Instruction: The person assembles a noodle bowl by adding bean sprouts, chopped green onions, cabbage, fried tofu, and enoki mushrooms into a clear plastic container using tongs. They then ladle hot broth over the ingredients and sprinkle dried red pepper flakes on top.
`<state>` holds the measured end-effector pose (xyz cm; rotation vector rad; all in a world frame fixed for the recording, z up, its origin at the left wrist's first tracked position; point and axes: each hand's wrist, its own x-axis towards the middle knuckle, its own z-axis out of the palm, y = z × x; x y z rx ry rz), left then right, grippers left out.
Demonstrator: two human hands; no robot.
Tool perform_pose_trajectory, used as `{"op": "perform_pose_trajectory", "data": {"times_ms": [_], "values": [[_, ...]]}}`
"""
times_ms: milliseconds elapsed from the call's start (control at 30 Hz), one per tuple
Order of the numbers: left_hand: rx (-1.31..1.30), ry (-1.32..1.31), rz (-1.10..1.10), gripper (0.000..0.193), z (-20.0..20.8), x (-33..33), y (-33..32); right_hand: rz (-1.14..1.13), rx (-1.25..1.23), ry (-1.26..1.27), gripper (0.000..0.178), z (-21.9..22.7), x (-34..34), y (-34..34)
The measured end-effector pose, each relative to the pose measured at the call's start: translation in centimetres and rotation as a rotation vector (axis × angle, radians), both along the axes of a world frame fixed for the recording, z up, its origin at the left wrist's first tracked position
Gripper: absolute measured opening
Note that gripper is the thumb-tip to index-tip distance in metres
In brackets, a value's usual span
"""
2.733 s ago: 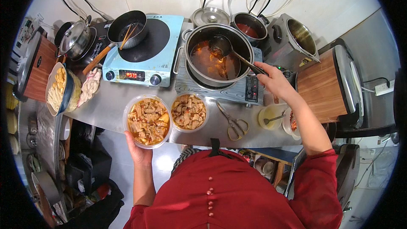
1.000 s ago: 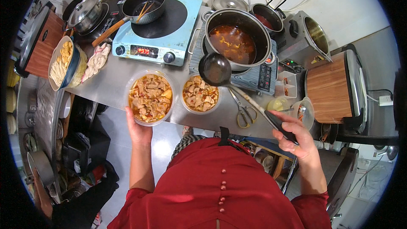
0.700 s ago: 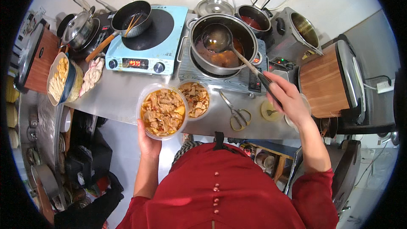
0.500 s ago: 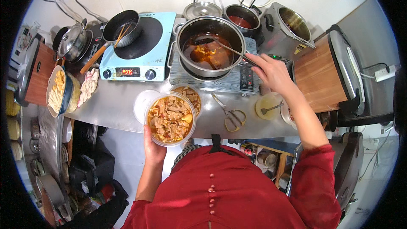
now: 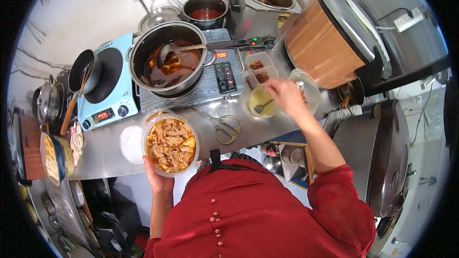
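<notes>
While the left hand (image 5: 158,177) clamps one bowl of meat (image 5: 171,144): level at the tabletop's (image 5: 103,158) front edge, presumably to keep broth in!
Right hand (image 5: 287,97): well apart, at one small spoon (image 5: 260,108) in one yellow cup (image 5: 267,114); can't tell whether it's gripping.
Second bowl (image 5: 154,114): one, mostly hidden behind.
White disc (image 5: 130,144): one, left.
Scissors (image 5: 216,121): one pair, right.
Pot (image 5: 172,87): one ladle (image 5: 203,46) across its rim, likely for easy reach.

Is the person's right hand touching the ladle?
Apart: the head view shows a wide gap between the right hand and the ladle in the pot.
</notes>
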<state>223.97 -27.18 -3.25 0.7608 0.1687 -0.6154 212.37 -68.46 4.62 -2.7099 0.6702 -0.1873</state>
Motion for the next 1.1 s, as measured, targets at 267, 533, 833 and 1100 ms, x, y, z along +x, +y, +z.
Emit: {"op": "perform_pose_trajectory", "data": {"times_ms": [267,533,833,1100], "values": [[-0.015,-0.062,-0.187,0.073,0.8,1.5,-4.0,-0.072,-0.066,-0.078,0.014,-8.8,-7.2,4.1],[0.015,-0.025,-0.248,0.073,1.9,2.1,-7.1,-0.157,-0.061,-0.193,0.011,-7.8,-5.5,3.2],[0.048,-0.095,-0.276,0.071,2.2,2.7,-8.3,-0.672,0.753,-0.015,0.022,-8.5,-5.6,1.3],[0.021,-0.074,-0.248,0.070,1.9,3.3,-8.6,-0.349,-0.058,-0.178,0.019,-7.0,-3.2,-1.8]]}}
